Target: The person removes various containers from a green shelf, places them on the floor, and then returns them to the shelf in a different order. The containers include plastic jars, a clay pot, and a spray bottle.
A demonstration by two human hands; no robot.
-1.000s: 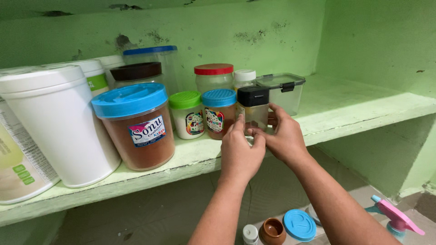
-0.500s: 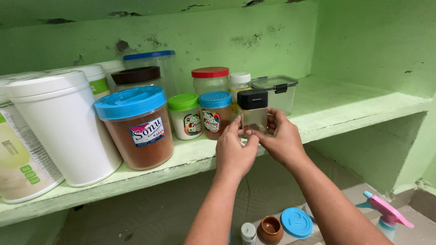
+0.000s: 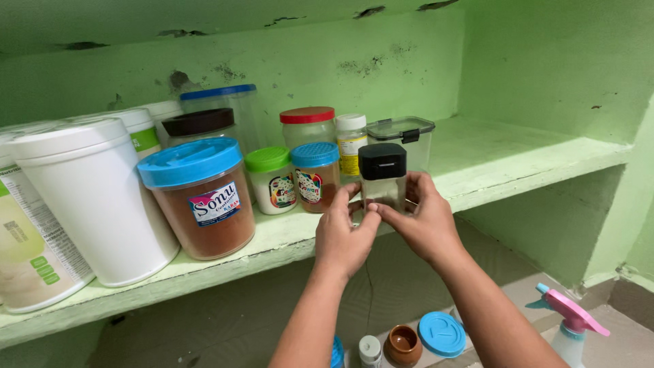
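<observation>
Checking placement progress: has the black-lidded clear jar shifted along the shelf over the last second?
No. The black-lidded jar stays in front of the clip-lid clear box, beside the small blue-lidded jar, with both hands around it.

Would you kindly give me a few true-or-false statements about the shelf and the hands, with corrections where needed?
1. Both hands hold a clear jar with a black lid. True: the left hand and right hand grip the black-lidded jar at the shelf edge.
2. The big jar of brown powder has a red lid. False: the brown-powder jar has a blue lid.
3. A white tub stands left of the brown-powder jar. True: the white tub is beside it.
4. The spray bottle stands on the shelf. False: the spray bottle is below, at lower right.
5. The green-lidded jar lies on its side. False: the green-lidded jar stands upright.
</observation>
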